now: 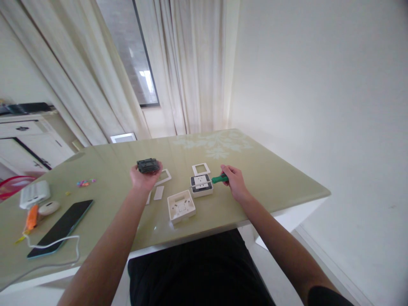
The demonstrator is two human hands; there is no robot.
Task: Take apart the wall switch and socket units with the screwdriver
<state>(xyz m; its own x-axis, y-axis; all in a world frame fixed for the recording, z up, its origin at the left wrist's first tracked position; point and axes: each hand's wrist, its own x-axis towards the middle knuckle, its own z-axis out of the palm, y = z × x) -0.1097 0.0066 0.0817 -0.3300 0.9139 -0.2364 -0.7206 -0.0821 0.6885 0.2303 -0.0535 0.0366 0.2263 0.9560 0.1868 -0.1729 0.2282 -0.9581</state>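
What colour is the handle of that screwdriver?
The screwdriver handle is green, as the head view shows.

"Saw what in the left hand (145,180)?"
"Saw a dark plastic block (148,165), raised over the table (270,182)."
"Found what in the right hand (235,180)?"
"Found a green screwdriver (219,179), reaching across a socket (202,192) near a white box (181,207)."
"Spotted anything farther left?"
"Spotted a phone (65,223) under a white cable (78,248)."

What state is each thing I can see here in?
Dark module: held up in the left hand
Green screwdriver: gripped in the right hand, shaft across the socket
Socket: dark surround uncovered
White box: open, hollow side up
White frame beyond the socket: detached, lying flat
Phone: flat, screen dark, cable across it
Curtains: parted
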